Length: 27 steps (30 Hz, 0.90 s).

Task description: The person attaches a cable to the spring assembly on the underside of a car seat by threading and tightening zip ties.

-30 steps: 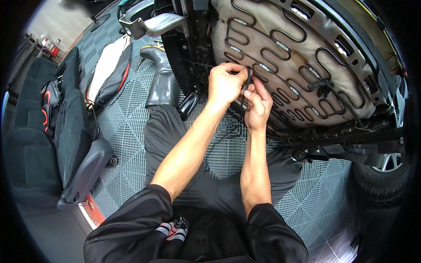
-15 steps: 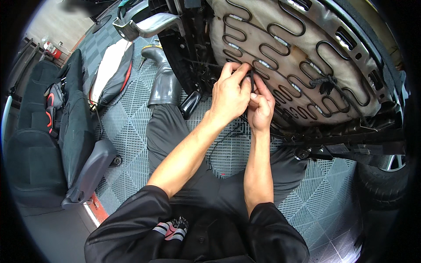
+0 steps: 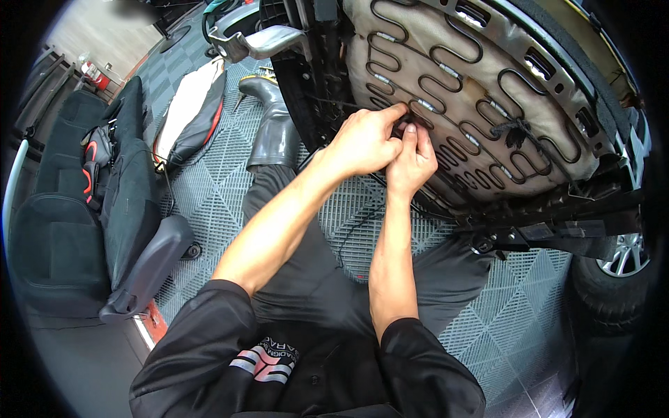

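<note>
Seat underside [image 3: 474, 97] at both hands [image 3: 366, 143] [image 3: 412, 164], white lettering [image 3: 275, 348] on black shirt [image 3: 341, 366]

This looks like a car workshop or garage. A tipped-up car seat [image 3: 491, 76] shows its bare underside, with snaking wire springs [image 3: 449, 72] and a metal frame [image 3: 512, 31] punched with slots. To the left is another car seat [image 3: 59, 244], in dark cloth with a plastic side cover [image 3: 150, 265], out of any car. At the right edge sits a wheel [image 3: 608, 296] with a chunky tyre and silver spokes. The floor [image 3: 519, 292] is laid with grey slatted tiles, the hard-wearing garage sort, and a black rubber boot [image 3: 272, 132] suits such work.
</note>
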Each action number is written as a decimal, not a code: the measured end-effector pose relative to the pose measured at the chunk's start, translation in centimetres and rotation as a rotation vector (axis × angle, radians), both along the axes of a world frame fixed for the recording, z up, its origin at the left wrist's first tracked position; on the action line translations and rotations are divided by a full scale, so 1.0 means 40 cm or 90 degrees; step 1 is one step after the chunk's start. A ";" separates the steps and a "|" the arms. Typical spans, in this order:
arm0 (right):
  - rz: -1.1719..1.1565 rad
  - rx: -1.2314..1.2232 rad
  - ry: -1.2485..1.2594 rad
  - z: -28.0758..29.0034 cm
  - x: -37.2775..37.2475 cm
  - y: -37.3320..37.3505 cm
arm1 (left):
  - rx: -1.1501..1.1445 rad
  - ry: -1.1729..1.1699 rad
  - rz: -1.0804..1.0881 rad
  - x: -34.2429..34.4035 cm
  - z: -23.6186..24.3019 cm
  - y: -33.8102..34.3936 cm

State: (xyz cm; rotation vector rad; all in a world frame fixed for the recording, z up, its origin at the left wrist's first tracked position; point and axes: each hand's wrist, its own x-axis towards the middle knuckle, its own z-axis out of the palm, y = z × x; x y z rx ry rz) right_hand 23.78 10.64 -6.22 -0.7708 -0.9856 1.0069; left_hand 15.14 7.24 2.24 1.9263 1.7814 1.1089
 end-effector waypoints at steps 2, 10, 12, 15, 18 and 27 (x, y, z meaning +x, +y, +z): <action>-0.011 0.035 -0.044 0.006 -0.005 0.011 | -0.077 -0.049 -0.050 -0.032 0.008 0.008; 0.037 0.058 0.048 0.002 -0.001 0.014 | -0.149 -0.007 -0.098 -0.047 0.050 0.007; -0.012 0.053 0.055 0.002 -0.026 0.011 | -0.148 -0.008 -0.097 -0.045 0.052 -0.002; -0.024 -0.033 0.173 0.009 -0.052 -0.002 | -0.105 -0.037 -0.095 -0.045 0.035 -0.014; -0.014 -0.043 0.241 0.001 -0.073 0.008 | -0.170 -0.123 -0.093 -0.048 0.028 -0.023; -0.031 -0.023 0.312 -0.002 -0.091 0.013 | -0.098 -0.412 0.005 -0.062 0.010 0.002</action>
